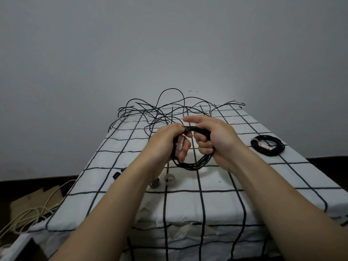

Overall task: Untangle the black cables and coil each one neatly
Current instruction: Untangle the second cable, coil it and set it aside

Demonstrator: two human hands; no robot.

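Both hands hold a black cable coil (pixel 194 163) in the air over the middle of the checked cloth. My left hand (pixel 170 142) grips the coil's left side, where a pale strip with red marks shows between its fingers. My right hand (pixel 212 136) grips the coil's top right, its forefinger stretched out to the left. A tangle of loose black cables (pixel 160 112) lies at the far end of the table. A finished black coil (pixel 268 146) bound with pale tape rests at the right.
The table under a white cloth with a black grid (pixel 216 200) stands against a grey wall. A roll of tape (pixel 170 179) and a small metal object (pixel 154 183) lie near my left forearm. Cream cables (pixel 28 213) and cardboard lie on the floor at left.
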